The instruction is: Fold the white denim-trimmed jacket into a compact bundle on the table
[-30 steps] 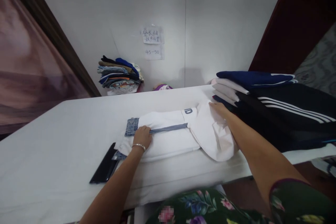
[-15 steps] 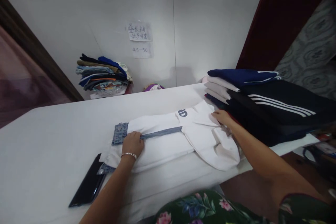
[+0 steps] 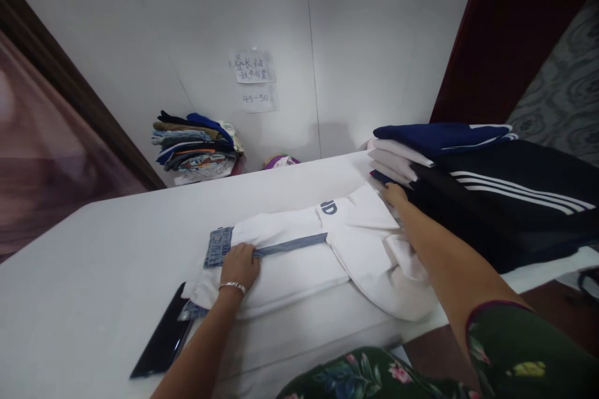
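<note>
On the white-covered table (image 3: 93, 249), a flat black slab-like object (image 3: 161, 340) lies at the left, just beside the white garment with blue denim trim (image 3: 299, 249). Left hand (image 3: 239, 265) presses flat, fingers closed down on the denim strip. Right hand (image 3: 395, 194) rests open on the far end, close to the stack of folded dark and white clothes (image 3: 468, 181). It looks like mid-fold smoothing; bringing one end over would need even edges.

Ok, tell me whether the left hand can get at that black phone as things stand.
Probably yes. The left hand rests flat on the white garment, and the black phone lies just beside its wrist on the table, uncovered except where the garment's corner touches its far end.
</note>
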A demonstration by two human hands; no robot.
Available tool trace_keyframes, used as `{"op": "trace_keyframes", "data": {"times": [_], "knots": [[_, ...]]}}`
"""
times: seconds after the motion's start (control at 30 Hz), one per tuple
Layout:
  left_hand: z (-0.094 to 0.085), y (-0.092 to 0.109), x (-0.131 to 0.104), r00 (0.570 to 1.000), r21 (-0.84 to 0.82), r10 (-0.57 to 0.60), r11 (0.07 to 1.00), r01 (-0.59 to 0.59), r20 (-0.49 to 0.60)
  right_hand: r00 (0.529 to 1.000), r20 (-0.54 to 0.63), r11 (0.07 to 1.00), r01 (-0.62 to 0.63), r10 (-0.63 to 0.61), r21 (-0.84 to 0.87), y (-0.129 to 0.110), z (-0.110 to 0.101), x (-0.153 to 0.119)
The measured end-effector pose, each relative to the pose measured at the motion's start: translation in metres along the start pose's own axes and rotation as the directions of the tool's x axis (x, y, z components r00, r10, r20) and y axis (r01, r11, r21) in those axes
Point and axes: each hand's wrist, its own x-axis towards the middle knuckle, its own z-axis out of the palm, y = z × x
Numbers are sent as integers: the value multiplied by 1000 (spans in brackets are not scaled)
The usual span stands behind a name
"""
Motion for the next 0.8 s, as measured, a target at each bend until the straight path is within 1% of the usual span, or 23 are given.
{"op": "trace_keyframes", "data": {"times": [0.13, 0.27, 0.4, 0.5, 0.6, 0.7, 0.73, 0.8], "knots": [[4, -3, 0, 999, -14, 13, 1000, -13, -41, 1000, 13, 998, -3, 2, 66, 17, 6, -5], [10, -7, 1, 996, -21, 28, 999, -30, -81, 997, -65, 995, -28, 34, 94, 28, 17, -9], [13, -9, 1, 994, -19, 44, 999, -46, -98, 992, -90, 991, -79, 89, 104, 33, 27, -13], [13, -10, 1, 995, -18, 48, 999, -50, -86, 992, -86, 992, -82, 90, 97, 32, 26, -14], [8, -9, 2, 998, -19, 54, 998, -55, -43, 996, -60, 995, -64, 68, 71, 30, 17, -13], [-5, -11, 5, 996, -79, 74, 994, -70, 53, 999, -47, 1000, -13, 14, 24, 22, 5, -9], [-11, -13, 7, 993, -125, 69, 991, -57, 95, 999, -50, 1000, 15, -14, 8, 17, 1, -8], [-24, -17, 14, 985, -218, 17, 976, 21, 170, 994, -56, 996, 92, -93, -15, 1, -3, -8]]}}
